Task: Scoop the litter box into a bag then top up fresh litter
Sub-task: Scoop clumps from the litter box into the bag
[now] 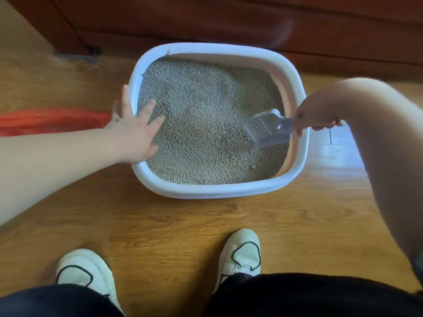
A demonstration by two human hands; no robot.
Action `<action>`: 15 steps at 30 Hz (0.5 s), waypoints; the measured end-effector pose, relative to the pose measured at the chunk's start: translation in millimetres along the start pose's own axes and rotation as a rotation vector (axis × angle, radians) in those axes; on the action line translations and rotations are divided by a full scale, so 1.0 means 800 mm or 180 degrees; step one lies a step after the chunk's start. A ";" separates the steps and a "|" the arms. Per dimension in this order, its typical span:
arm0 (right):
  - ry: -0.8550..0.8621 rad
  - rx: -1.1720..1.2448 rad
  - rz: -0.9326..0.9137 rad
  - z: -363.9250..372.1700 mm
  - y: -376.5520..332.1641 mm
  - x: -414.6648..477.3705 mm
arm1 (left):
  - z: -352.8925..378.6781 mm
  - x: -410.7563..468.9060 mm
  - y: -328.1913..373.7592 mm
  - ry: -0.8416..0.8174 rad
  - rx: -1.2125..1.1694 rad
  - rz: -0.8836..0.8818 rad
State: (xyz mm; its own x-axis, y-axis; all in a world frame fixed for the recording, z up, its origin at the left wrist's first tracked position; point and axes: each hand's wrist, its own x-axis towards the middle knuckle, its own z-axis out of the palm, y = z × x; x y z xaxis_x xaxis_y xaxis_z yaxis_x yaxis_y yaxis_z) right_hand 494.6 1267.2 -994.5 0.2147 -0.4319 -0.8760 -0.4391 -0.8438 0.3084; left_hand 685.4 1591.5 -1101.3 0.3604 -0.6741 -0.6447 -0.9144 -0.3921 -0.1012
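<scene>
Two white shoes (pixel 84 273) stood on the wood floor (pixel 160 225), the litter box (pixel 206 191) at 12 o'clock.
Left hand (pixel 135 126) lay spread-fingered over its 9 o'clock rim; right hand (pixel 318 117) gripped a clear scoop (pixel 267 129) in the litter (pixel 201 110); orange bag (pixel 50 121) beside.

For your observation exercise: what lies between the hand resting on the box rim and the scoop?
In the head view, only grey litter lies between the left hand and the slotted plastic scoop, inside the white litter box.
</scene>
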 end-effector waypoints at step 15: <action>0.0289 -0.0466 0.0124 0.037 -0.015 0.012 | 0.015 0.001 -0.005 0.1031 0.0693 0.1019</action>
State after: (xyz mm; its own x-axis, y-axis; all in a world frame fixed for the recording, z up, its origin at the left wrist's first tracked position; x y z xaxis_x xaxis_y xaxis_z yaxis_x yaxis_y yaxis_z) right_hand 476.4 1282.3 -1017.7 0.2810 -0.4865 -0.8272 -0.3184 -0.8604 0.3979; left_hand 687.3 1600.1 -1110.7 0.0629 -0.9124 -0.4045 -0.9932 -0.0176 -0.1149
